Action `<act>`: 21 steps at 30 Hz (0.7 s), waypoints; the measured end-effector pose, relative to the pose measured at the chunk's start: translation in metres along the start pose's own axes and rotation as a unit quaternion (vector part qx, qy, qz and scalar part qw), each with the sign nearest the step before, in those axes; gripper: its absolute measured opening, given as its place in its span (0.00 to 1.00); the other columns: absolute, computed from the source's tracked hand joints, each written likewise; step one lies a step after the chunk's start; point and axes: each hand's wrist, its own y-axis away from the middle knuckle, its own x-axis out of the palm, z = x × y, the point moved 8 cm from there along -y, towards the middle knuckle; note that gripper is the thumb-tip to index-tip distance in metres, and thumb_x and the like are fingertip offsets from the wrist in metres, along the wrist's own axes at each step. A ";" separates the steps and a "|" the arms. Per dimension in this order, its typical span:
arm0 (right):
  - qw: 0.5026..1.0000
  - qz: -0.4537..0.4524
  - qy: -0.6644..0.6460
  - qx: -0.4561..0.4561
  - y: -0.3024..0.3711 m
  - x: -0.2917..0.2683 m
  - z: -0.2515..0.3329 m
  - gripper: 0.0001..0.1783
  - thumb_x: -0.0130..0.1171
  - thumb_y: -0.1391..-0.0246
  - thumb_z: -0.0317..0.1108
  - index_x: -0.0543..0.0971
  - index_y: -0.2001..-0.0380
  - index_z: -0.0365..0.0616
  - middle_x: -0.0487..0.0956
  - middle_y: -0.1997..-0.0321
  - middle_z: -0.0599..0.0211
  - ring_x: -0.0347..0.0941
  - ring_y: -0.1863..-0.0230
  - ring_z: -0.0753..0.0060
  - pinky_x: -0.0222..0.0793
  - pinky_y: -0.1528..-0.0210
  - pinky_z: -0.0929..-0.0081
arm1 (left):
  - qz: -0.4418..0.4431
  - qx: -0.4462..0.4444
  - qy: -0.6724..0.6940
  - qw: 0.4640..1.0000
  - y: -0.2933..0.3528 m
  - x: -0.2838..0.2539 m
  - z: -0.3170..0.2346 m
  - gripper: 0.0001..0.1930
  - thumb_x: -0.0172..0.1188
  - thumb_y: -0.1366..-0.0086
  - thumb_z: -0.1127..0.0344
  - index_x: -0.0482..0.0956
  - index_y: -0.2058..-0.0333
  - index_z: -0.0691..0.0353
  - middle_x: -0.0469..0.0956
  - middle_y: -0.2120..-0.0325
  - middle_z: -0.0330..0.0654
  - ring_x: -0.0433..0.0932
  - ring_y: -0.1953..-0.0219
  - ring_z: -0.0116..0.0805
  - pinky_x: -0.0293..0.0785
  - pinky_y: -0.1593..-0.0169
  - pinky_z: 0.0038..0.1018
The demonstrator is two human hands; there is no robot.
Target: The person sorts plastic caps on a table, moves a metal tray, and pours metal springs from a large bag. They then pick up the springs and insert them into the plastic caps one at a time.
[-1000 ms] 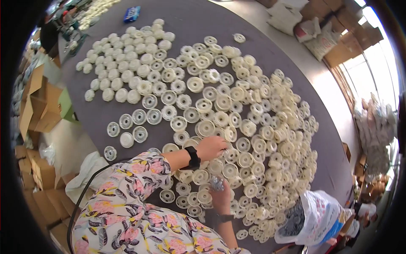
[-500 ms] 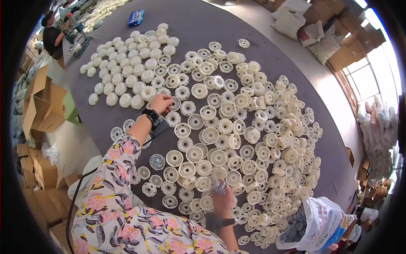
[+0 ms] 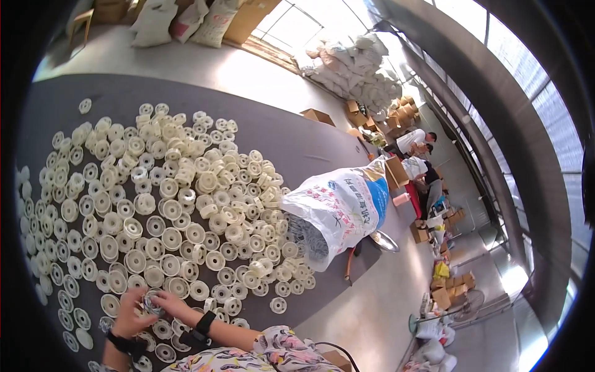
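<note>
My left hand and my right hand meet at the lower left, low over the table. Between them is a small silver wire coil, looking like a stack of thin metal rings. The left fingers curve round one side of it, while those of the right hand grip the other; the fingertips are partly hidden. Off-white plastic wheels with round centre holes lie all about the hands. Another silver coil rests beside my left hand.
Many wheels are heaped across the dark grey table. A white plastic bag of grey metal pieces lies open near the table's right edge. Beyond stand sacks, cardboard boxes, a fan and people in the background.
The view has swung to the right. My left hand has left the wheels at the far side and come together with my right hand at the silver coil.
</note>
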 end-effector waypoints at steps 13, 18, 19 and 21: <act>0.944 0.043 -0.322 0.059 0.074 0.006 0.005 0.26 0.44 0.47 0.62 0.71 0.60 0.51 0.73 0.70 0.75 0.71 0.71 0.81 0.68 0.70 0.79 | -0.157 0.043 -0.107 0.981 0.039 0.058 -0.041 0.14 0.61 0.60 0.76 0.69 0.72 0.64 0.67 0.69 0.44 0.71 0.70 0.38 0.67 0.63 0.27; 0.986 -0.086 -0.139 -0.034 0.074 -0.015 0.006 0.32 0.40 0.47 0.65 0.70 0.82 0.45 0.64 0.92 0.72 0.57 0.97 0.77 0.48 0.97 0.81 | -0.123 -0.004 -0.111 0.986 0.041 0.066 -0.054 0.21 0.65 0.63 0.73 0.68 0.67 0.63 0.69 0.73 0.42 0.70 0.73 0.33 0.66 0.67 0.25; 0.992 -0.078 -0.089 -0.043 0.071 -0.019 0.002 0.32 0.40 0.46 0.63 0.71 0.81 0.43 0.66 0.90 0.69 0.61 0.94 0.74 0.53 0.93 0.79 | -0.102 -0.059 -0.077 0.990 0.043 0.069 -0.044 0.23 0.66 0.64 0.72 0.68 0.66 0.63 0.69 0.74 0.40 0.69 0.75 0.30 0.65 0.70 0.23; 0.995 -0.070 -0.038 -0.054 0.059 -0.022 -0.015 0.32 0.39 0.44 0.61 0.72 0.80 0.41 0.67 0.89 0.65 0.65 0.90 0.72 0.59 0.89 0.77 | -0.079 -0.112 -0.043 0.990 0.046 0.075 -0.032 0.25 0.67 0.64 0.72 0.67 0.65 0.64 0.69 0.76 0.38 0.69 0.77 0.26 0.65 0.73 0.22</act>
